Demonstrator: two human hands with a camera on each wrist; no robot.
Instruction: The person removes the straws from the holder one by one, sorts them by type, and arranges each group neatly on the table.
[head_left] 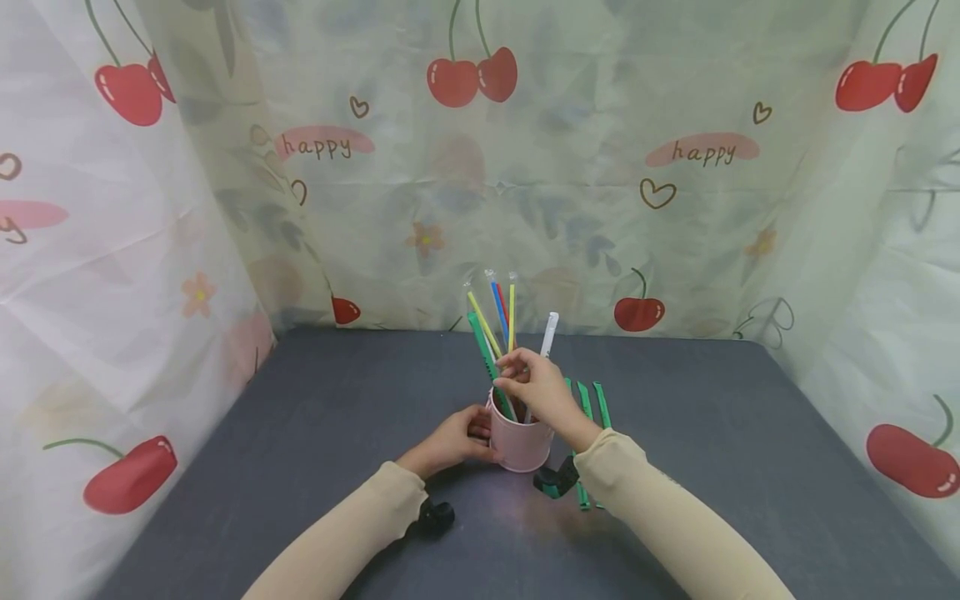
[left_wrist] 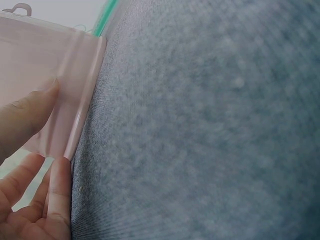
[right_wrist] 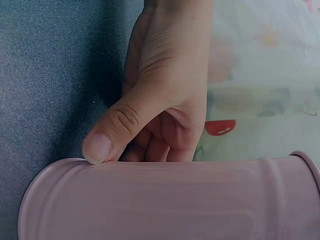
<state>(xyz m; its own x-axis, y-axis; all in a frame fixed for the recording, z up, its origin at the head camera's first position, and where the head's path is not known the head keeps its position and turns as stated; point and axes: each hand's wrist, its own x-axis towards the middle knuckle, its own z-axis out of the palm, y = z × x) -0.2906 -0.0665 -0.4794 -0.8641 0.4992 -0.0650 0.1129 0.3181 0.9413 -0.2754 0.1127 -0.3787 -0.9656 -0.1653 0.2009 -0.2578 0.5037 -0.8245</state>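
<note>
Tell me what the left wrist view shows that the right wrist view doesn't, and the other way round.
Only the left wrist view shows the end of a green stick past the cup, and a small loop on the cup's edge.

Only the right wrist view shows a red cherry and a flower printed on the cloth.

Both show the left hand with its thumb against the cup, and part of the table.
</note>
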